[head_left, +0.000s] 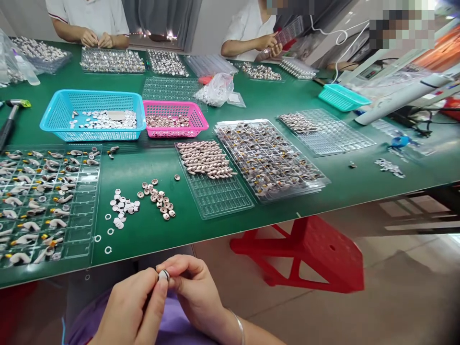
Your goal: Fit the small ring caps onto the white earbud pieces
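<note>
Below the table's front edge, over my lap, my left hand [131, 306] and my right hand [196, 287] meet fingertip to fingertip. Both pinch one small round silvery part [164, 275] between them. Just above, on the green table [143, 225], lie a loose heap of white round caps [121, 207] and a heap of copper-coloured rings [160, 197]. A few thin white washers [108, 249] lie near the edge.
A clear tray of curved metal pieces [43, 201] sits at left. A blue basket [93, 115], a pink basket [175, 118] and clear trays of parts [268, 158] lie beyond. A red stool [305, 254] stands under the table. Two people work at the far side.
</note>
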A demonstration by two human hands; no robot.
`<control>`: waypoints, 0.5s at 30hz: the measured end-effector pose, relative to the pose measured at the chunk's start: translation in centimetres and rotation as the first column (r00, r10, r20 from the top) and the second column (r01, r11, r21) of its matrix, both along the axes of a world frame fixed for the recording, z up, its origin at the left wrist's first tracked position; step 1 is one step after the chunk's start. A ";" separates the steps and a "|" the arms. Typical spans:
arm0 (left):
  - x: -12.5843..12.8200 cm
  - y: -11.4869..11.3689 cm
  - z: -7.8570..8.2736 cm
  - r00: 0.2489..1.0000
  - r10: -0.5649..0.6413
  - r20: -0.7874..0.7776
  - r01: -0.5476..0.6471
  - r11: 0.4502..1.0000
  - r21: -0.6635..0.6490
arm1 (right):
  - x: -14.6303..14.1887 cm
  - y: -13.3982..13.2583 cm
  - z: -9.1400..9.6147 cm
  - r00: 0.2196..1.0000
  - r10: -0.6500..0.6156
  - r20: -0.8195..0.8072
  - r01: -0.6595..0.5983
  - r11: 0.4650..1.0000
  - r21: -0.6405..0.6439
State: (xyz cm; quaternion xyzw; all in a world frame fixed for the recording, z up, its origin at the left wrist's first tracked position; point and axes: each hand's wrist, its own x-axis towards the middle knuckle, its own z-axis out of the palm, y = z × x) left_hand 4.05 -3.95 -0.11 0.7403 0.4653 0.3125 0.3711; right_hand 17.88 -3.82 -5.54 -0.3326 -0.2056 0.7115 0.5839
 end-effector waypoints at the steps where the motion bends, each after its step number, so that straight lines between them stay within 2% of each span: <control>1: -0.1 0.0 0.0 1.000 0.001 -0.004 -0.001 1.000 0.008 | 0.1 0.0 -0.1 1.000 -0.007 0.027 0.007 1.000 0.026; 8: -0.6 -0.4 -1.1 0.998 -0.058 -0.023 0.059 0.998 0.036 | 0.9 0.1 0.0 0.965 -0.034 0.259 -0.027 0.974 0.227; 15: -0.8 -0.6 -1.5 0.997 -0.059 -0.044 0.062 0.995 0.072 | 1.5 0.2 0.6 0.928 -0.085 0.363 -0.070 0.917 0.392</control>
